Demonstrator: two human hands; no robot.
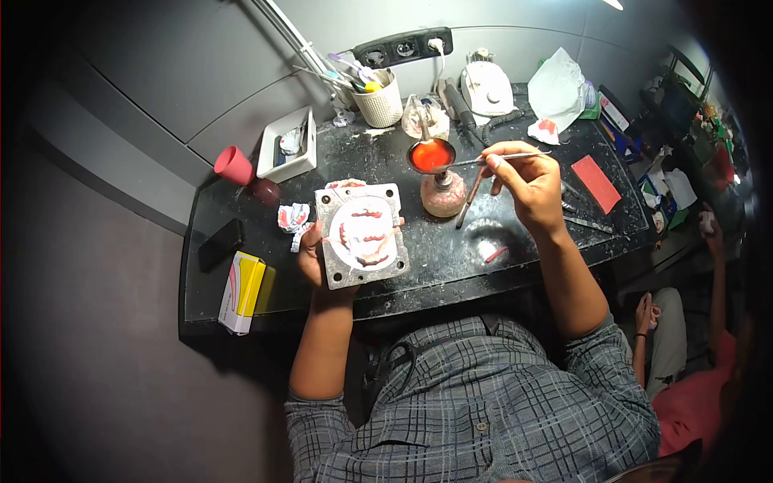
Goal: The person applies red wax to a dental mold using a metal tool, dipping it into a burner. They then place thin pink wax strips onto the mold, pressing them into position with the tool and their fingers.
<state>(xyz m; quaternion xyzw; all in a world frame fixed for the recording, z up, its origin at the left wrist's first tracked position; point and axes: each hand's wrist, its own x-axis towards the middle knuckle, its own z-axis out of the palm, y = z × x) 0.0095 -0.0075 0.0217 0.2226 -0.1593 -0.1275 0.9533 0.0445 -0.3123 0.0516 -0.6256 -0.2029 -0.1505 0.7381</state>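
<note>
My left hand (311, 256) grips the left edge of a square metal dental flask (338, 274), held tilted toward me above the desk front. Its round white plaster filling carries red wax (366, 239) in curved rows. My right hand (527, 189) is closed on a thin metal wax spatula (515, 156), whose tip reaches the rim of a small pan of molten red wax (432, 154). A second slim tool (470, 201) points down from the same fingers. Under the pan stands a small round burner (444, 196).
Left are a pink cup (233, 166), white tray (289, 165) and yellow-white box (243, 291). Behind stand a tool-filled woven holder (378, 106) and white device (486, 88). A red wax sheet (596, 183) lies right. Another person (696, 394) sits at far right.
</note>
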